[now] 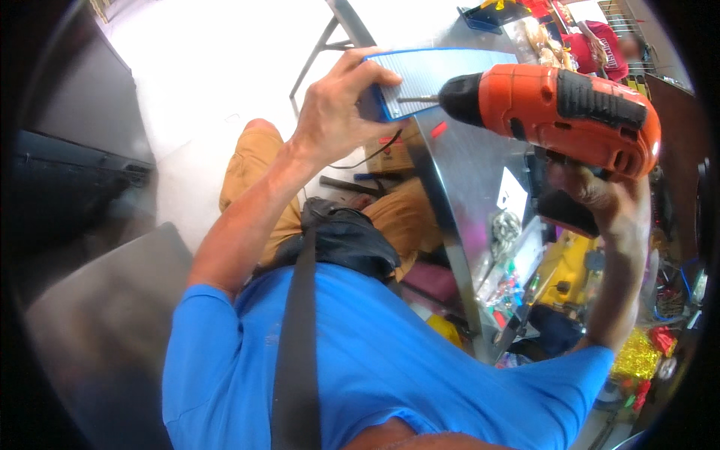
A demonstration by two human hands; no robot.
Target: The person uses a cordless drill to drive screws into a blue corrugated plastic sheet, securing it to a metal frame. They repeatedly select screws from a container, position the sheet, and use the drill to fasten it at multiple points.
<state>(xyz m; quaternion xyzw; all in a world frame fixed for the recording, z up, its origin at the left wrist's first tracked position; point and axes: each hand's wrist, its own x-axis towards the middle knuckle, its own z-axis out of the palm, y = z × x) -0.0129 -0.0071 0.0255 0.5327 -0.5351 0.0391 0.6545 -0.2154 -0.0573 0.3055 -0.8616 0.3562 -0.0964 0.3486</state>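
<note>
My right hand is closed round the grip of an orange and black cordless drill, held level with its nose toward the left. A thin metal bit sticks out of the chuck and reaches the near left corner of a flat, ribbed silvery panel with blue edges. Whether the tip touches the panel, I cannot tell. With thumb and fingers on opposite sides, my left hand grips the panel's left end. A dark cord hangs below that hand.
A metal workbench stands at my right, its front part crowded with coiled wire, tools and packets. Beyond it is a person in a red shirt. On the left are a dark cabinet and a grey surface. A cardboard box sits below the bench edge.
</note>
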